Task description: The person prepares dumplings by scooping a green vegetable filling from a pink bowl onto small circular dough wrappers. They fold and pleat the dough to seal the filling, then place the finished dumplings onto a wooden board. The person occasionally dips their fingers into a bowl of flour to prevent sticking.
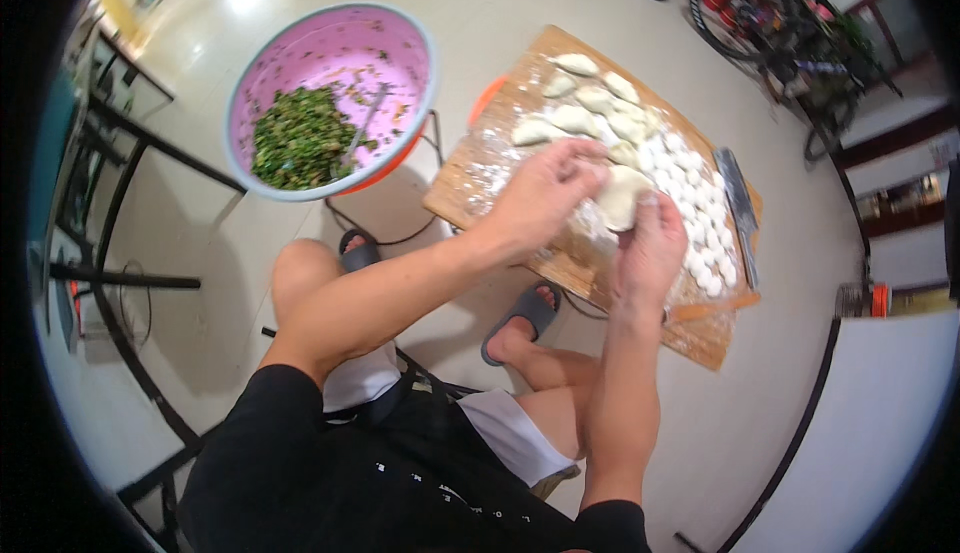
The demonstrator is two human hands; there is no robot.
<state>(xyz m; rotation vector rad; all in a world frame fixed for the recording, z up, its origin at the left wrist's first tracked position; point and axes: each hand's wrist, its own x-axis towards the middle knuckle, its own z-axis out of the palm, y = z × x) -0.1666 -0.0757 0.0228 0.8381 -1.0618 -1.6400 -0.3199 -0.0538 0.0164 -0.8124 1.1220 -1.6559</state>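
In the head view, a dough piece (pixel 624 201) is held up over the wooden board (pixel 468 183), its edge clamped between thumb and fingers of the right hand (pixel 652 243); the left hand (pixel 545 191) pinches at its other side. On the board's far part lie shaped dumplings (pixel 572 121), with small white dough balls (pixel 706 221) toward its right side, a dark-bladed knife (pixel 738 211) along its right edge and a rolling pin (pixel 712 308) at its near right corner. Left of the board, a pink basin (pixel 320 55) holds green filling (pixel 303 138) and a spoon (pixel 370 118)
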